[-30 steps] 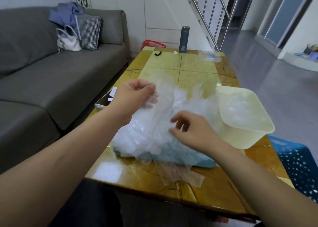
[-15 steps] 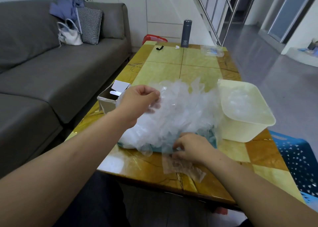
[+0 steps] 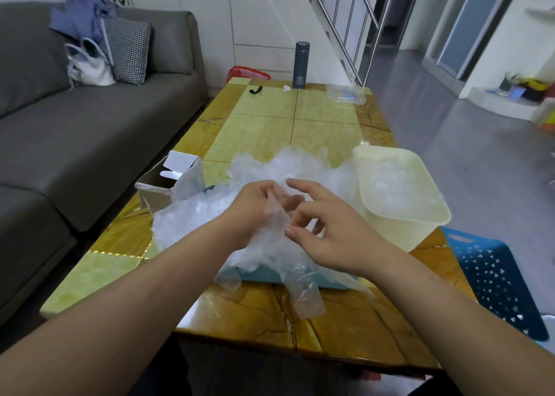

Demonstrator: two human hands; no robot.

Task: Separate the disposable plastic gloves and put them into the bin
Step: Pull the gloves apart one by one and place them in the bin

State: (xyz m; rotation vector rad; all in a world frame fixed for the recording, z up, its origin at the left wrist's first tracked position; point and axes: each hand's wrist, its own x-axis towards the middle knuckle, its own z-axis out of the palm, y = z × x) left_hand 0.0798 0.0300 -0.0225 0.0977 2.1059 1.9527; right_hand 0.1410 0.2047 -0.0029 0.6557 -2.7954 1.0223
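Above the yellow table (image 3: 324, 131), left hand (image 3: 252, 212) and right hand (image 3: 339, 233) pinch one glove (image 3: 276, 218) between them — pile (image 3: 300, 167) beneath

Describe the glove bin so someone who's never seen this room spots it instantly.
Find the yellow-green tiled table beside the grey sofa. At its right edge, next to the heap of clear gloves, sits the bin. It is a cream, solid-walled tub, unlike the blue perforated basket on the floor.

Glossy yellow-and-amber tiled table (image 3: 324, 134) bears heaped clear plastic gloves (image 3: 285, 167) over a teal sheet (image 3: 264, 275), 1 cream bin (image 3: 420, 230) at right, 1 open cardboard box (image 3: 156, 197) at left, 1 dark flask (image 3: 301, 65) and a clear bag (image 3: 345, 93) at the far end
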